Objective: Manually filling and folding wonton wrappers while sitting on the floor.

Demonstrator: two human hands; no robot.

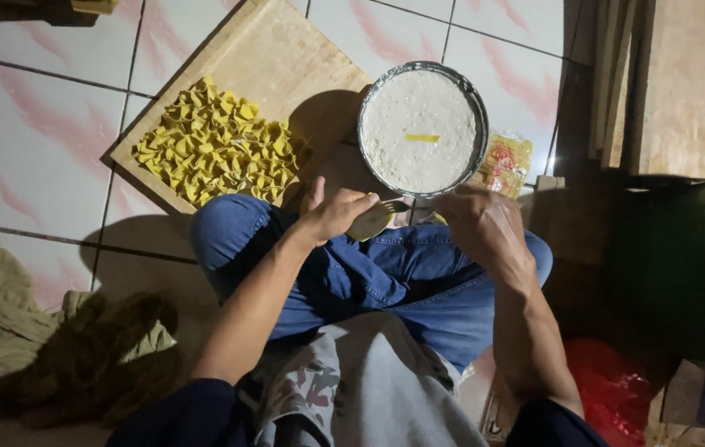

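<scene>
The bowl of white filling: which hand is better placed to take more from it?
The right hand, probably. It is just below the rim of the bowl and seems to hold a fork. The left hand holds a yellow wrapper.

A person sits on a tiled floor [29,141] with legs crossed, in blue jeans [369,273]. The left hand [337,212] holds a flat yellow wrapper [371,220], with its fingers curled under it. The right hand [481,222] is just beside it, and a fork [396,205] pokes out between the two hands, its end over the wrapper. Just past the fingers sits a round metal bowl [476,99] full of white filling [418,128], with a small yellow strip [422,137] on top. Further from the left fingers lies a wooden board [286,58] with a heap of folded yellow dumplings [216,142]. A brown cloth [13,323] lies on the floor, well apart
</scene>
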